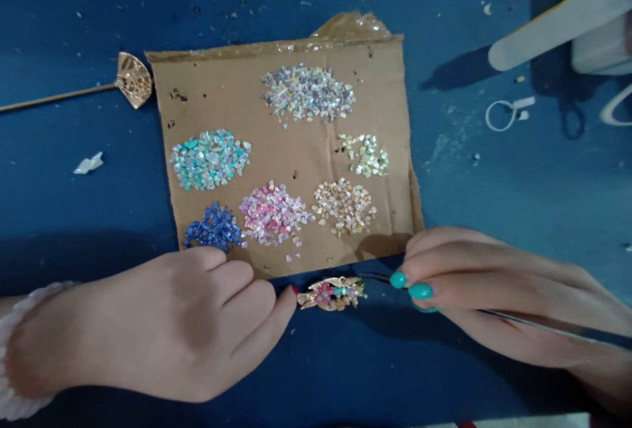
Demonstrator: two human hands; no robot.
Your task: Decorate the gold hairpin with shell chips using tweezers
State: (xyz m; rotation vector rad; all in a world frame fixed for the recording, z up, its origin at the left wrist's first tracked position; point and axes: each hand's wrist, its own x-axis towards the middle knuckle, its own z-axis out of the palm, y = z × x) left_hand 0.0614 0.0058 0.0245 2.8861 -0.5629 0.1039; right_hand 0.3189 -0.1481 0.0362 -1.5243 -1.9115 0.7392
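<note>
A small gold ornament (332,294) partly filled with coloured chips lies on the blue table just below a cardboard sheet (237,95). My left hand (168,329) rests beside it, fingertips touching its left end. My right hand (498,296) grips thin metal tweezers (380,278) whose tip reaches the ornament's right side. On the cardboard lie several piles of chips: silver (309,93), turquoise (210,159), pale green (366,155), pink (274,213), beige (344,205) and dark blue (214,227).
A gold fan-shaped piece on a thin stick (132,79) lies left of the cardboard. Chip crumbs are scattered at the table's top. White plastic pieces and rings (503,114) lie at the upper right, with a long white strip (557,23).
</note>
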